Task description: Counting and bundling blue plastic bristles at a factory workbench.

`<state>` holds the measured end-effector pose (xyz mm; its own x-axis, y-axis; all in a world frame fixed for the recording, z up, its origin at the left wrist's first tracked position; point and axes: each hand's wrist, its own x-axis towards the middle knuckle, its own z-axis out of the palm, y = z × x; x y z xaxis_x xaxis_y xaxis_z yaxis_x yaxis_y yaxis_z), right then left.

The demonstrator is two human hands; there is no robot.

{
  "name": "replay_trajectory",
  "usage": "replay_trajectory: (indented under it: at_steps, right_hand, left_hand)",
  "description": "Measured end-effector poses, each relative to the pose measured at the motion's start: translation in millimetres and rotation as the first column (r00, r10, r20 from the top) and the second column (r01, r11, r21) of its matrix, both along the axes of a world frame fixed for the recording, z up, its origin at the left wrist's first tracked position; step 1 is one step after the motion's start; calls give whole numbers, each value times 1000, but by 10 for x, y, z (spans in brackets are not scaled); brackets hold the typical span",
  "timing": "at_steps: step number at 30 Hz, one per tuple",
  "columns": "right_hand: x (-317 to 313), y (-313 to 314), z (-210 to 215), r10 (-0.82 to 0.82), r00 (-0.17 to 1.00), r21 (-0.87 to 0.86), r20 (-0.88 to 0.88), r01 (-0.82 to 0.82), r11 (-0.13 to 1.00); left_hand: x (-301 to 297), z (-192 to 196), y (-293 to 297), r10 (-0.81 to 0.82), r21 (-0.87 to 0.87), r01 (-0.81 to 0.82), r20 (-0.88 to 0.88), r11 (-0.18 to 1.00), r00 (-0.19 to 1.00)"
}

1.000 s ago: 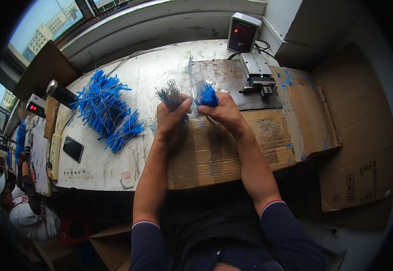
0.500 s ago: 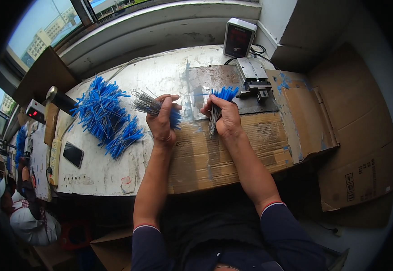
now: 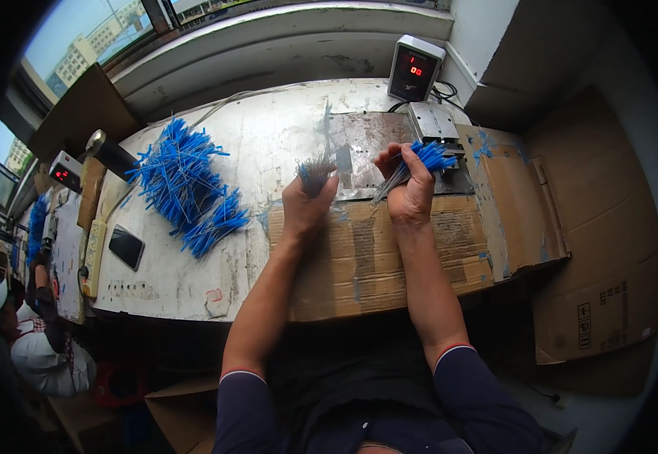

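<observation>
My left hand [image 3: 304, 210] is closed round a bundle of thin wires [image 3: 315, 172], their looped ends standing up above the fingers. To its right, my right hand [image 3: 412, 195] grips a bundle of blue-tipped wires [image 3: 436, 156]. The blue tips point right, toward a small metal machine [image 3: 432, 119], and overlap its front block in this view. The bare wire ends stick out to the lower left of that hand. The lower part of the left bundle is hidden in my palm. A loose heap of blue-tipped wires [image 3: 174, 178] lies on the table at the left.
A white box with a red display [image 3: 417, 69] stands behind the machine. Flattened cardboard [image 3: 382, 257] covers the table's front. A phone [image 3: 126, 247], a power strip [image 3: 96, 250] and a dark cylinder [image 3: 111, 153] lie at the left. Another person [image 3: 49, 359] sits at far left.
Both hands have moved right, the right one up to the machine. The single blue-tipped wire held between the hands no longer shows there. The display's digits are now lit clearly.
</observation>
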<state>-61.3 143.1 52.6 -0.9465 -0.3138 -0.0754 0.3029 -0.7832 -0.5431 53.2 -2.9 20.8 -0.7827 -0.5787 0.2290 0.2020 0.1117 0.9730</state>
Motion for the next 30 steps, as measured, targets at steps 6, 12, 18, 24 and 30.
replay_trajectory:
  at_steps: [6,12,18,24,30]
  right_hand:
    - [410,-53,127,127,901,367,-415,39,929]
    - [636,-188,159,-4,542,365,-841,572,734]
    - [382,-156,394,-7,350,271,-937,738,618]
    - [141,-45,651,712,301,752,-635,453,479]
    - [103,-41,711,826,298,838,-478,439,326]
  left_hand:
    - [-59,-14,22,232,-471,-206,-5,858,973]
    - [-14,35,-52,380,-768,-375,-185,519,906]
    - [-11,87,-128,414,-883,-375,-241,281,878]
    - [12,79,-191,352,-918,-324,-232,228,907]
    - [39,110,-188,326,-936,-293,-220,196,920]
